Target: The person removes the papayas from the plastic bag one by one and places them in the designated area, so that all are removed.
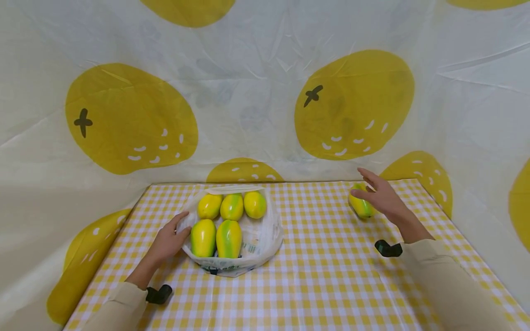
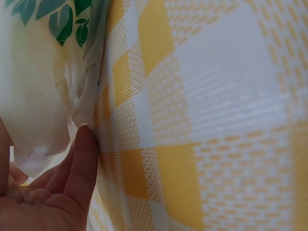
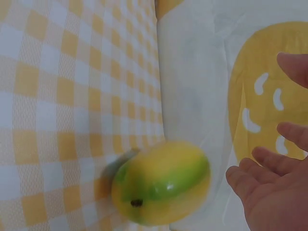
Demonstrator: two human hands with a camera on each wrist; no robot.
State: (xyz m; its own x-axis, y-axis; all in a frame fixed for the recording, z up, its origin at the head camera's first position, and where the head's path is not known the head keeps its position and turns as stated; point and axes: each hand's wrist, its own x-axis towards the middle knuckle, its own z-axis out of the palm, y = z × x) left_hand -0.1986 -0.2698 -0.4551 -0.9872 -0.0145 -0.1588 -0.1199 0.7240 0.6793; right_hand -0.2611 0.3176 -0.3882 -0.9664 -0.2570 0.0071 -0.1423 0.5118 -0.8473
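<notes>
Head: bag with five fruits, wide gap to loose fruit near far edge of tablecloth; right hand partly hides it, thumb and fingers apart. Left hand at bag's left rim.
Left wrist: touching bag, can't tell if gripping; hand cut off.
Right wrist: loose fruit blurred, untouched.

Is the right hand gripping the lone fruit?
No, the right wrist view shows a gap between the right hand and the fruit.
</notes>
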